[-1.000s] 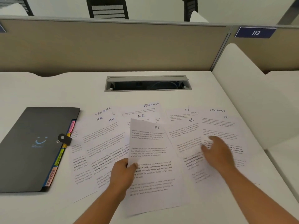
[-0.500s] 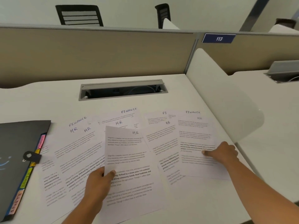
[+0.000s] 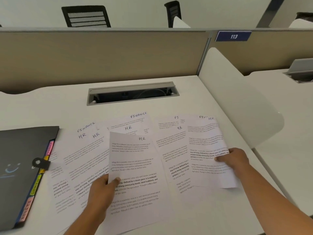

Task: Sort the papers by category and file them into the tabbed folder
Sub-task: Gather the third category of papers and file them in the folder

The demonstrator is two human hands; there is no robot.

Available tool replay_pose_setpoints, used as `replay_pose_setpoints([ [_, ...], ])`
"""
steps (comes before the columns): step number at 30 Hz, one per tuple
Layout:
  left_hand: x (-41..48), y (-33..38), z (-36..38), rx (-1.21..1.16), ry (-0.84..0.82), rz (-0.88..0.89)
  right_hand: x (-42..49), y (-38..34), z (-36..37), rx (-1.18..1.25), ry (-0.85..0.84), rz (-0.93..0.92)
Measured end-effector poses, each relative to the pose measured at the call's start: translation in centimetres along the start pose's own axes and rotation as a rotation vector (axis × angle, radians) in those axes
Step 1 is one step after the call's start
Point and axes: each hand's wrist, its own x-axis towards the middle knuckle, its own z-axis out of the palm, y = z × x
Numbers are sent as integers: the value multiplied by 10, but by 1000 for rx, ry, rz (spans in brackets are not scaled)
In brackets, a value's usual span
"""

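1. From my remote seat I see the papers [image 3: 94, 160] fanned out in an overlapping row across the white desk [image 3: 50, 107]. They are plain white sheets with blocks of small print, some lines bold, and handwritten headings near the top: "HR" on most, "FINANCE" on a few behind.
2. The tabbed folder [image 3: 20, 158] lies closed at the left end of the desk, dark grey with a pale blue smile on its cover. Coloured tabs [image 3: 36, 184] (pink, yellow, green, pink) run along its right edge, and a small clasp [image 3: 40, 162] laps over that edge. The leftmost sheets lie just beside the tabs.
3. Every sheet has its long axis running away from me, heading at the far end. The left ones are skewed, so their print climbs toward the right. The folder's long axis runs the same near-to-far way, tabbed edge facing the papers.
4. My view of the left hand [image 3: 101, 192] shows it pinching the centre HR sheet [image 3: 135, 158] at its left edge — thumb on top, fingers tucked beneath. That sheet lies over its neighbours.
5. The right hand [image 3: 237, 160] grips the rightmost HR sheet [image 3: 206, 141] by its right edge, thumb pressed on the print, fingers curled behind. That edge curls up off the desk.
6. The two hands are well apart, each clamped on its own sheet.
7. Beyond the papers sits an open cable hatch [image 3: 132, 93], then a beige partition [image 3: 101, 56] bearing a blue plate [image 3: 233, 36] marked 113.
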Motion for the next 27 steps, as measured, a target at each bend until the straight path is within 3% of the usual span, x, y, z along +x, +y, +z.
replay_pose_setpoints([
  [4,1,-2,-3,-7,-4,-7,-3,-6,1,159,-35,15],
  [8,2,-4,-7,-23,-1,-7,-7,-15,6,256,-115,-83],
  [12,2,-6,-10,-41,8,-2,-15,-29,15,141,-324,-166],
  [17,1,-6,-13,-61,25,-3,-22,-37,33,-28,-283,-241],
  [23,2,-6,-19,-86,60,8,-24,-36,33,-240,-420,-199],
  [27,4,-8,-23,-97,83,18,-24,-37,29,-209,-444,-185],
])
